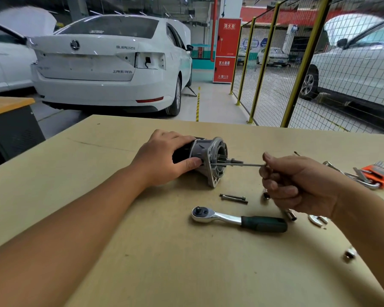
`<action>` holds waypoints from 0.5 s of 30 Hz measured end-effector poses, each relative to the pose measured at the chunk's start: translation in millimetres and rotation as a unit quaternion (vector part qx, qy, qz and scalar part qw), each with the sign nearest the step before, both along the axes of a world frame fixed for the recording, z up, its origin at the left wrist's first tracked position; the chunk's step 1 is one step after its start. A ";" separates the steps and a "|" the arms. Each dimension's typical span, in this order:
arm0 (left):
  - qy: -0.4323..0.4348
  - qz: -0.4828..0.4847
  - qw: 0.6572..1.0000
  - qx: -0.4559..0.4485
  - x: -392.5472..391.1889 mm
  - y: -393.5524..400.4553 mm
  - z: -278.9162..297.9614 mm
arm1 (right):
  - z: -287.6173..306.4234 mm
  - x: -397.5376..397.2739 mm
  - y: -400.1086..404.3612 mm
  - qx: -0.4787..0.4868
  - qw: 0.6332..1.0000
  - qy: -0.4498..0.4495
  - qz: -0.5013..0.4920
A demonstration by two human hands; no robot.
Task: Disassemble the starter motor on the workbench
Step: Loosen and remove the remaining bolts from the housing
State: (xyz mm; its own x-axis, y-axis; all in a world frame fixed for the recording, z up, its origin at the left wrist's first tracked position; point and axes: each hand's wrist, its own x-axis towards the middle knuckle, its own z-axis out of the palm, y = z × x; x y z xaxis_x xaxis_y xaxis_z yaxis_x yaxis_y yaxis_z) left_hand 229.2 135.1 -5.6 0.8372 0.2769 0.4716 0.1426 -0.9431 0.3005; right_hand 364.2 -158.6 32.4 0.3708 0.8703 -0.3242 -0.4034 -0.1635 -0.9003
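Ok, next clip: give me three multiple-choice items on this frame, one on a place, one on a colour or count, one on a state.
1. Where does the ratchet lie?
A. On the bench, nearer the person than the starter motor
B. On top of the motor
C. In the right hand

2. How many loose bolts lie side by side between motor and ratchet?
A. Five
B. Two
C. None

3. What is the right hand doing?
A. Resting flat and open
B. Holding a thin rod that reaches into the motor's open end
C. Gripping the ratchet

Answers: 1 A, the ratchet lies untouched on the workbench below the motor. 2 B, a pair shows. 3 B, its fingers curl round the rod while the left hand holds the motor body.
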 end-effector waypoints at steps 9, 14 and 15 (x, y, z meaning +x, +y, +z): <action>0.004 0.002 1.000 0.003 -0.8 0.5 0.3 | 4.4 -4.6 2.1 -0.113 0.662 -0.739 -0.049; 0.007 0.001 1.000 0.003 -0.9 -0.8 1.1 | 4.4 -13.4 7.9 -0.072 0.933 -0.319 -0.152; 0.007 0.002 1.000 0.003 -1.0 -0.7 1.4 | 3.8 -13.7 9.4 -0.071 0.952 -0.251 -0.160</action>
